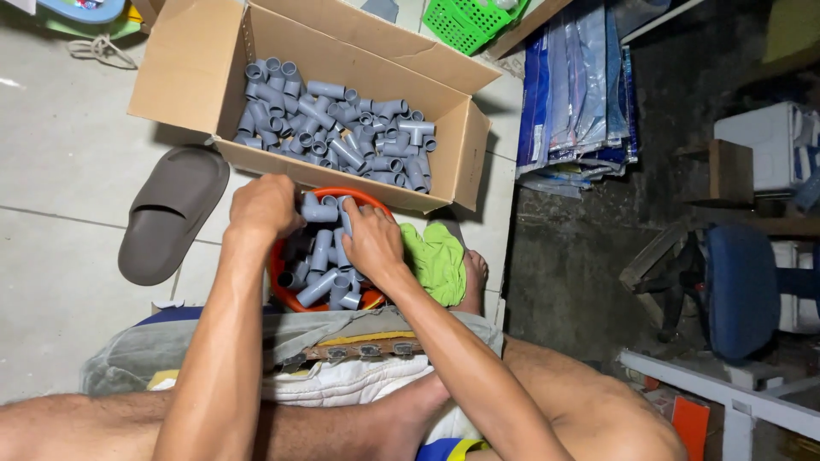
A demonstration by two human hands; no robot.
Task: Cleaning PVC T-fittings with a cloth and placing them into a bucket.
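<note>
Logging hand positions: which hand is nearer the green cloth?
Right. The right hand rests on the pipe fittings just beside the green cloth; the left hand is across the basin.

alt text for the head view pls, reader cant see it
Both hands, left hand and right hand, reach into an orange basin of grey pipe fittings. Behind it, a cardboard box holds more; a brown slipper lies left.

Grey pipe fittings (329, 256) fill an orange basin (282, 286), beside a lime-green cloth (436, 260) and brown slipper (171, 213).
</note>
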